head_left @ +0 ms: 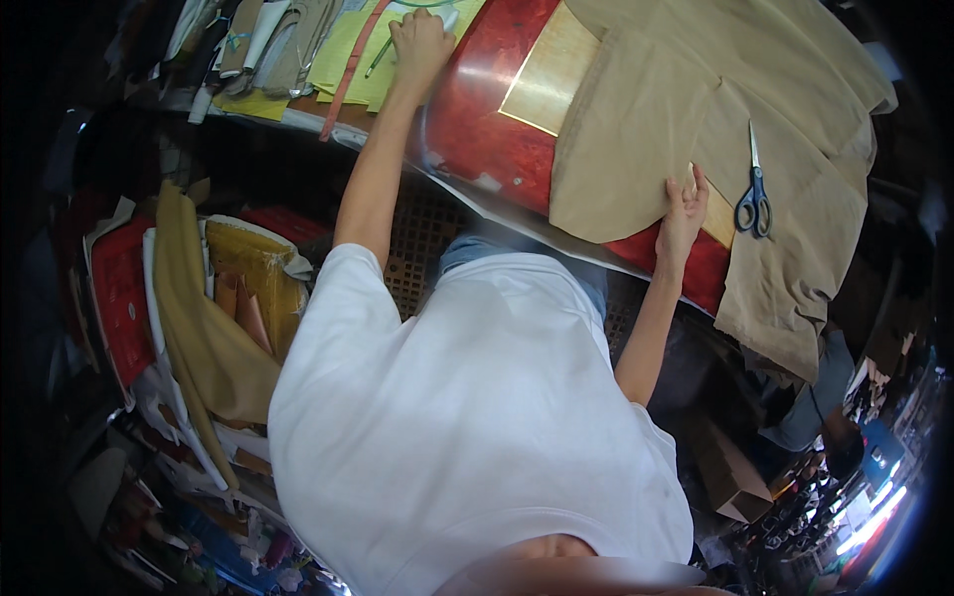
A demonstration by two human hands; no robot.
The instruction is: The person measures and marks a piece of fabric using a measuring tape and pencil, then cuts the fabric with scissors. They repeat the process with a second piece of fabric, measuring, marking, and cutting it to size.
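Right fingers [696,189] spread flat, pressing down on the rounded near edge of the tan cloth [636,129], not pinching anything, just pinning it to the bench [477,109]. Right hand [684,211] sitting right at the cloth's curved hem, thumb side toward the body. Scissors [755,194] lying just beside, off to the right of those fingers, on the cloth, blue handles nearest, blades pointing away across the bench, so long axis running roughly straight out from the body. Way closer to the right hand than the left.

Left hand [419,45] stretched far out to the other end, fingers curled down onto a yellow-green sheet [348,65], looks like touching or closing on a thin green pen [380,57], can't tell for sure if actually gripped. Well apart from the scissors and cloth.

Cloth itself soft, matte, suede-ish tan, several overlapping pieces, one with a big curved edge, another draping off the bench's right side. Bench top glossy red with a burl-like pattern and a pale gold square inlay [552,70] half covered by the cloth. Reddish strip [350,65] lying across the yellow-green sheet. More folded tan cloth and padded stuff piled on the floor [214,328] to the left
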